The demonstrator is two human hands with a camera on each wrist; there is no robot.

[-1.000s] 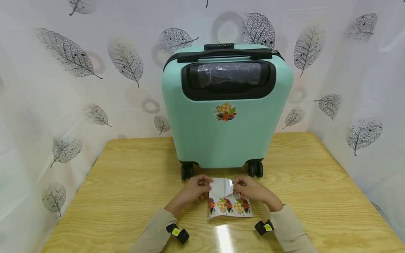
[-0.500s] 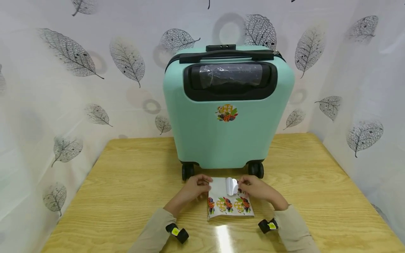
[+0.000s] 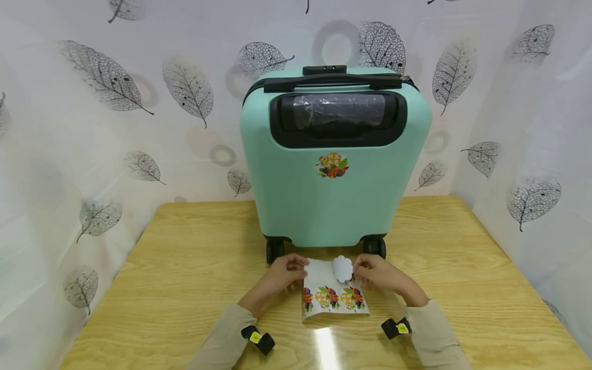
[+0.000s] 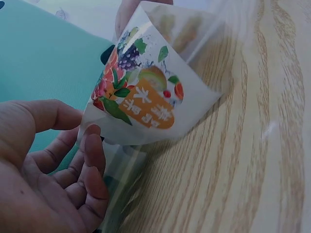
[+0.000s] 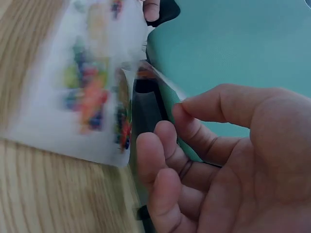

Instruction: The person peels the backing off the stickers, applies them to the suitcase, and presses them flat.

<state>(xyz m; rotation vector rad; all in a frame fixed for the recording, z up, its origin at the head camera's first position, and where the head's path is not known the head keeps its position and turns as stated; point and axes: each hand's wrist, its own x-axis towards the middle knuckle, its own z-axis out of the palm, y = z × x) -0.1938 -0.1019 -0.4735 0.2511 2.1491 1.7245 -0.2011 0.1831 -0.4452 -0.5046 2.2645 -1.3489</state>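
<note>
Sheet of fruit stickers (image 3: pixel 330 294) is bending btwn both hands; L hand (image 3: pixel 285 272) is pinching its nearest edge, R hand (image 3: pixel 375 272) is pinching a white-backed sticker (image 3: pixel 343 269) just L of its fingertips. Teal suitcase (image 3: pixel 330 208) is standing beyond both hands on wood table (image 3: pixel 199 267), w/ one fruit decal (image 3: pixel 333 166) showing.

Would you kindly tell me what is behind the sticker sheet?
In the head view, a green suitcase stands behind the sticker sheet, on the table; what the sheet covers cannot be seen.
</note>
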